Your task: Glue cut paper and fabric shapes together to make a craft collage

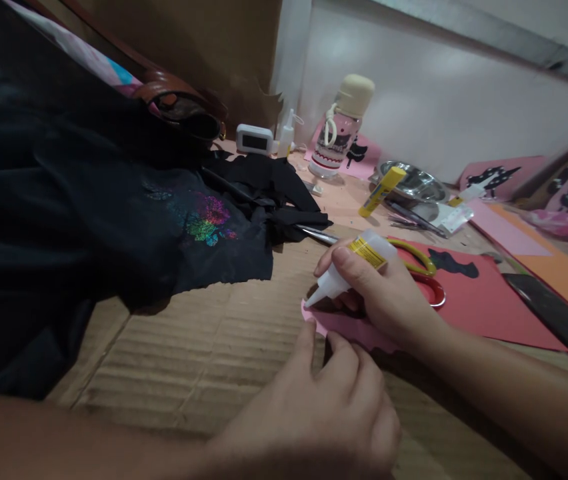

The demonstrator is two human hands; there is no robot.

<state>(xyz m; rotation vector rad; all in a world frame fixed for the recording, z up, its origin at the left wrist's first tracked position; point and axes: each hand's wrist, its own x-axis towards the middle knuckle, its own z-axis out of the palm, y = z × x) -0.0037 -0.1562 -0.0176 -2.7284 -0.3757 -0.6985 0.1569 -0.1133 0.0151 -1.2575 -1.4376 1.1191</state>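
My right hand (389, 293) is wrapped round a white squeeze bottle of glue (368, 251) with a yellow label. The bottle tilts down to the left, and its pointed nozzle meets the edge of a small pink paper piece (359, 331). My left hand (334, 400) holds that piece against the corrugated cardboard (174, 360) with its fingertips at the near edge. Part of the paper is hidden under both hands. Just behind my right hand lie scissors (427, 267) with yellow and red handles, on red paper (484, 300).
Black cloth (114, 220) covers the left side. Farther back stand a yellow glue stick (381, 192), a drink bottle (339, 130), a metal bowl (414, 181) and another small white bottle (287, 137). A dark strap-like object (554, 320) lies at right, near orange paper (564, 263).
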